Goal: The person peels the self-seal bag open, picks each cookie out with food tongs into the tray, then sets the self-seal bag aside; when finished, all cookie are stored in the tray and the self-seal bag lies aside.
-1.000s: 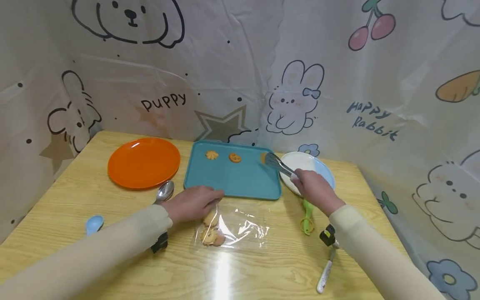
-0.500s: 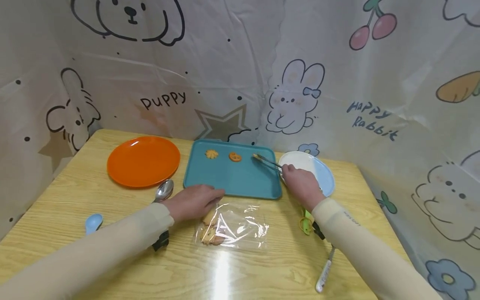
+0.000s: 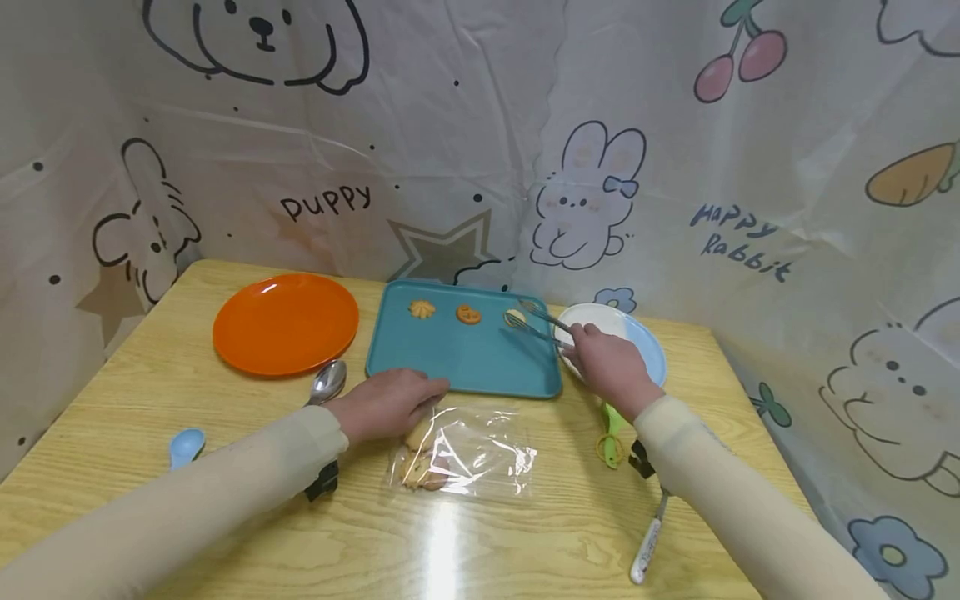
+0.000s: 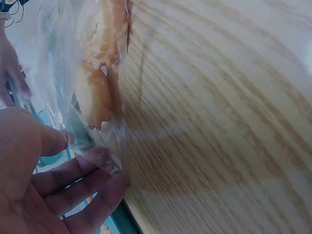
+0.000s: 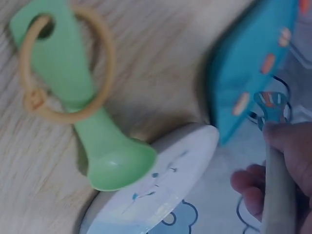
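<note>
In the head view my left hand [image 3: 390,404] rests at the upper left corner of a clear plastic bag [image 3: 491,458] with cookies in it. The left wrist view has thumb and fingers pinching the bag's edge, near its cookies [image 4: 94,95]. My right hand [image 3: 611,362] grips metal tongs [image 3: 537,332] over the right part of a teal tray [image 3: 450,362]. Their two ends stand spread apart, close around a pale round cookie [image 3: 515,317]. To its left on the tray lie a brown cookie [image 3: 468,314] and a flower-shaped cookie [image 3: 422,309].
An orange plate [image 3: 285,325] stands left of the tray, a white and blue plate [image 3: 651,350] to its right. A metal spoon [image 3: 328,382], a light blue spoon [image 3: 186,446], a green spoon [image 5: 119,163] and a white-handled utensil [image 3: 647,552] lie around. A printed curtain [image 3: 450,150] hangs behind.
My right hand has carried a cookie left on the tray in the tongs, then the tongs have spread and let it go beside the brown cookie. The left hand stays put.
</note>
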`<control>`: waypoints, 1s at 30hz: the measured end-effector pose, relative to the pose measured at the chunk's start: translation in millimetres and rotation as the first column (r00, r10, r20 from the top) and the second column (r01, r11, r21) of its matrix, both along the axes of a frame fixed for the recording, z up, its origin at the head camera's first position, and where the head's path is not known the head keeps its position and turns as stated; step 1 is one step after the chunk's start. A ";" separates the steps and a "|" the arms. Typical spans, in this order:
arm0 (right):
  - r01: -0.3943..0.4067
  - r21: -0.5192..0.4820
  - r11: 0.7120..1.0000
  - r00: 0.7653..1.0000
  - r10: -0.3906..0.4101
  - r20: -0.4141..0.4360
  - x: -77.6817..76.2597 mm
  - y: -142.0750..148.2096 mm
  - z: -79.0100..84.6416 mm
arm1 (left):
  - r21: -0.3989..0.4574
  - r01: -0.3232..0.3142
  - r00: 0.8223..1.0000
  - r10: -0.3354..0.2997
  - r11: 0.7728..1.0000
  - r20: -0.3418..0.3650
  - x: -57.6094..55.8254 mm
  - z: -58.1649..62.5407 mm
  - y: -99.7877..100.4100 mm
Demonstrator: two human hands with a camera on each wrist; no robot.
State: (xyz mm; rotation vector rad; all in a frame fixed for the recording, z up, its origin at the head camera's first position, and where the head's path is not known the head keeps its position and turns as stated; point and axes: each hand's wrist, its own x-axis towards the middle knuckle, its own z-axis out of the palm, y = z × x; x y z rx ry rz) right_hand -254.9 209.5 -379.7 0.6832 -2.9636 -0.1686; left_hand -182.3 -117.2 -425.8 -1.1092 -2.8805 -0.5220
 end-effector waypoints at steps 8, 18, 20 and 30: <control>0.108 -0.407 0.907 0.841 0.135 0.524 36.1 55.5 36.1 | -0.009 -0.005 0.999 0.005 1.000 0.039 3.2 -2.0 1.1; 0.203 -0.516 0.832 0.524 0.353 0.775 82.4 96.1 22.3 | 0.008 -0.006 0.999 0.006 1.000 0.044 0.5 1.5 -2.1; 0.209 -0.530 0.822 0.503 0.374 0.779 85.6 92.6 13.1 | 0.008 -0.005 0.999 0.005 1.000 0.038 0.1 0.5 -2.3; 0.147 -0.558 0.816 0.485 0.432 0.760 83.8 56.5 -11.3 | 0.002 -0.012 0.999 0.012 1.000 0.046 -0.5 -0.9 -1.7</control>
